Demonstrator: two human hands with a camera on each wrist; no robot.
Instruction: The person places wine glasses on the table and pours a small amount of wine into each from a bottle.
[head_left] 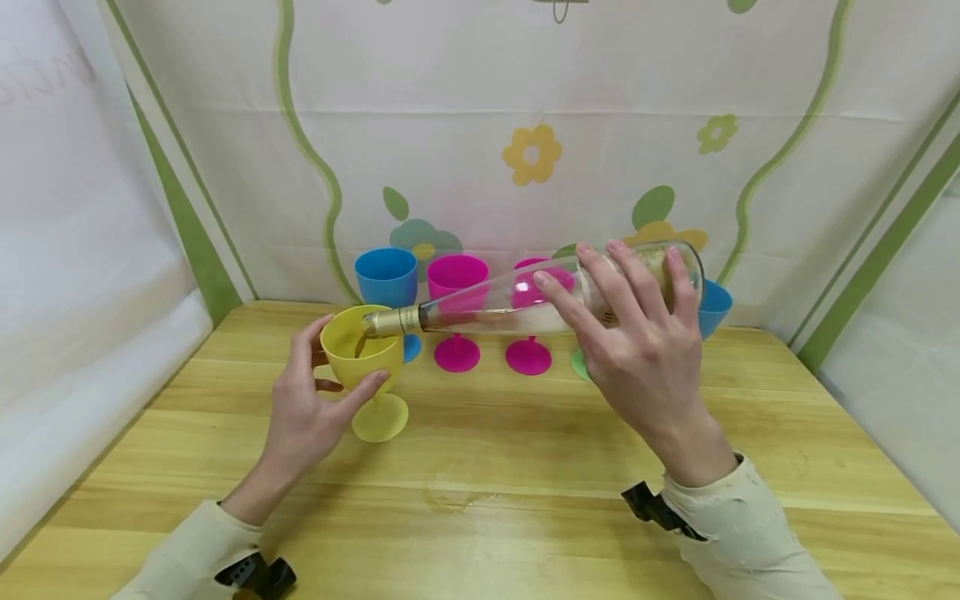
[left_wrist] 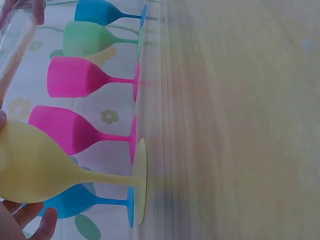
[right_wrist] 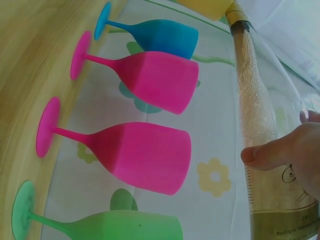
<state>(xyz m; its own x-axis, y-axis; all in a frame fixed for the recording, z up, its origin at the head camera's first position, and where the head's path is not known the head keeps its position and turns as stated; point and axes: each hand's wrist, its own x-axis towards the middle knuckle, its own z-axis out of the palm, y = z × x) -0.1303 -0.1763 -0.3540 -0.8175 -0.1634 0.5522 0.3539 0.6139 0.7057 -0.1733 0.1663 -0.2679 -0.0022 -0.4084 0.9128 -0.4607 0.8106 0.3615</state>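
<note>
A person's right hand (head_left: 637, 350) wraps its grip around the body of a clear glass bottle (head_left: 525, 304), tipped almost level across the middle of the head view so its gold-foiled neck reaches into a yellow goblet (head_left: 360, 350). The left hand (head_left: 307, 408) cups the goblet's bowl at centre left of the frame, thumb on the far side and fingers curled round the near side, apparently to steady it against the bottle's mouth while its round foot rests on the counter (head_left: 480, 467). A pale, foamy liquid lies along the lower side of the bottle, and the right wrist view shows it frothing toward the neck; a dark line of liquid shows inside the goblet.

The goblets look like matte moulded plastic, each with a tapered bowl, a slim stem and a flat disc foot. Behind the bottle, in a row along the back of the counter, stand a blue goblet (head_left: 386, 279), two pink goblets (head_left: 457, 279), a green goblet (right_wrist: 120, 225) largely hidden behind the right hand in the head view, and a second blue one (head_left: 712, 304) at centre right. The counter is pale wood with a streaked grain; a small wet smear (head_left: 450, 498) glistens at lower centre. A white cloth backdrop (head_left: 525, 125) printed with flowers and green bands hangs behind.
</note>
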